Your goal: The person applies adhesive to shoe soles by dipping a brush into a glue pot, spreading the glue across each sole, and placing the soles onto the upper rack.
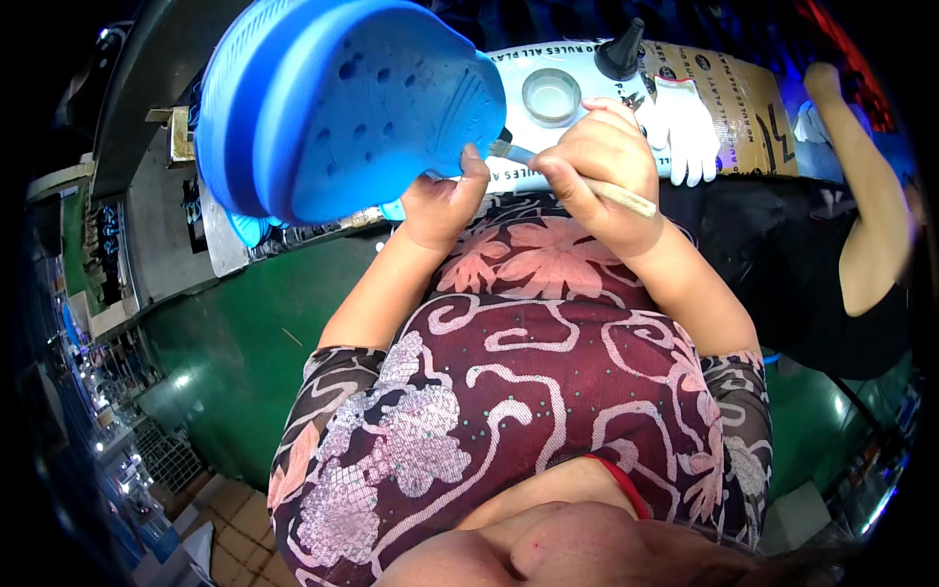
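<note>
A large blue moulded piece (411, 98) with thick ridged sides and several dark holes, shaped somewhat like a foam clog, fills the upper left. My left hand (442, 203) grips its near right edge, thumb on top and the other fingers partly hidden beneath. In my right hand (608, 176) is a paintbrush (618, 196) with a pale wooden handle, pinched between thumb and fingers. Its bristle end points left and sits close to the blue piece's edge; I cannot tell whether they touch. Just beyond my right hand stands a round shallow dish (551, 97) with pale contents.
A black cone-shaped object (620, 51) stands behind the dish. White gloves (688, 127) lie to the right on the printed cardboard (748, 108) covering the bench. Another person's arm (861, 186) reaches in at the far right. Green floor (225, 342) shows below.
</note>
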